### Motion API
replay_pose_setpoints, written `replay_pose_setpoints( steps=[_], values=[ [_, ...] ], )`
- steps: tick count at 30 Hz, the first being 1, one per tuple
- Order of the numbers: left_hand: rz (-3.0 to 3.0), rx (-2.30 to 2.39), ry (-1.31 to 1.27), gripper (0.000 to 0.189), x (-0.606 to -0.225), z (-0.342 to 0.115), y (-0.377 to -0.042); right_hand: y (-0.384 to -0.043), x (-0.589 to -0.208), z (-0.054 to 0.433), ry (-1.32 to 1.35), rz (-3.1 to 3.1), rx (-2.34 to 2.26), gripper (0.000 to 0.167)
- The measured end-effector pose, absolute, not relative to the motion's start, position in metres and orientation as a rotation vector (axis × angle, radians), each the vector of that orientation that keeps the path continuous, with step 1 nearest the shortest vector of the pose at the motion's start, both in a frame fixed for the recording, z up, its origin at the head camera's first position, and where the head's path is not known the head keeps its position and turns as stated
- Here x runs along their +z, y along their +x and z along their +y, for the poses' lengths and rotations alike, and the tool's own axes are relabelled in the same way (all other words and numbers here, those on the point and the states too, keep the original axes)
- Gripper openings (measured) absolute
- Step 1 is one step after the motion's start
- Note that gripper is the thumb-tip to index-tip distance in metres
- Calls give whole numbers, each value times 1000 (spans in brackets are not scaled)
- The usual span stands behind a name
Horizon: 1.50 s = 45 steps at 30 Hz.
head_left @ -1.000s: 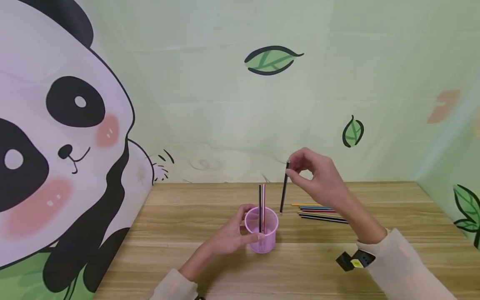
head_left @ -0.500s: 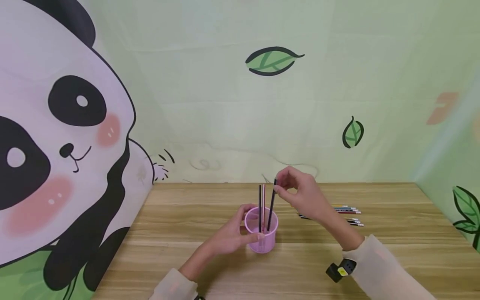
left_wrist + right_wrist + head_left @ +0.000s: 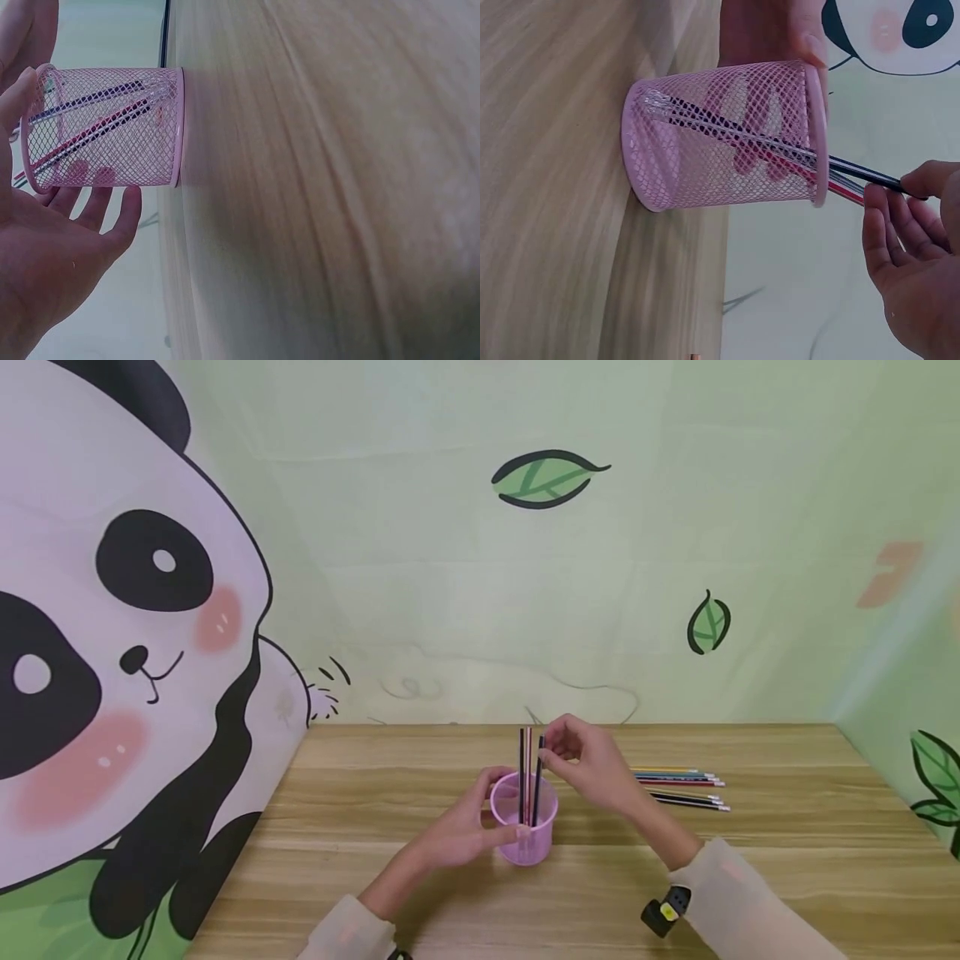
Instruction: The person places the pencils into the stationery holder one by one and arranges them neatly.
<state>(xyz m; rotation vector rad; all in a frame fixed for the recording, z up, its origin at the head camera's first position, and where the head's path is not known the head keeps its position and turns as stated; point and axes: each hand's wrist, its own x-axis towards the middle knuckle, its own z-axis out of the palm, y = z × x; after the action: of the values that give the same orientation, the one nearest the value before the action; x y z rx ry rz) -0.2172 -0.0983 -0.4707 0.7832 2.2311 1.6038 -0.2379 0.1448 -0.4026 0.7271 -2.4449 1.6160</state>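
Note:
A pink mesh pencil cup (image 3: 542,850) stands upright on the wooden table. My left hand (image 3: 457,835) grips it from the left, thumb at the near rim and fingers round the far side. Two pencils lean inside: a dark pencil (image 3: 521,756) and a red-and-white striped pencil (image 3: 528,756). With thumb and fingertips, my right hand (image 3: 596,770) pinches the top of a black pencil (image 3: 866,174), whose lower part is down inside the cup. The right wrist view shows its shaft through the mesh (image 3: 705,161), its lower end close to the cup's base.
Several pencils lie on the table to the right in two loose groups, one with coloured pencils (image 3: 675,777) and one with dark pencils (image 3: 686,801), partly behind the right forearm. A green printed backdrop (image 3: 450,568) with a panda and leaves rises behind the table's far edge.
My right hand has moved left and down, bringing the black pencil from beside the cup into it. The left hand and cup have stayed in place.

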Motion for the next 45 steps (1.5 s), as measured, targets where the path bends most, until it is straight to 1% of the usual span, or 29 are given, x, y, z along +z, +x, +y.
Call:
replay_pose_setpoints(
  steps=[13,21,26,36,45],
  values=[
    [2228,1605,778,79,-470,-98,-217,-247,-418,143,559,-2422,1717,14],
    [2219,1622,760,81,-471,-98,-217,-250,-421,145,611,-2419,1730,16],
    [2222,1627,741,79,-470,-99,-216,-251,-422,149,633,-2487,1646,16],
    [2220,1623,741,79,-470,-97,-216,-257,-420,186,642,-2616,1401,15],
    [2227,1615,747,79,-470,-98,-216,-265,-445,222,715,-2702,1134,12]
  ],
)
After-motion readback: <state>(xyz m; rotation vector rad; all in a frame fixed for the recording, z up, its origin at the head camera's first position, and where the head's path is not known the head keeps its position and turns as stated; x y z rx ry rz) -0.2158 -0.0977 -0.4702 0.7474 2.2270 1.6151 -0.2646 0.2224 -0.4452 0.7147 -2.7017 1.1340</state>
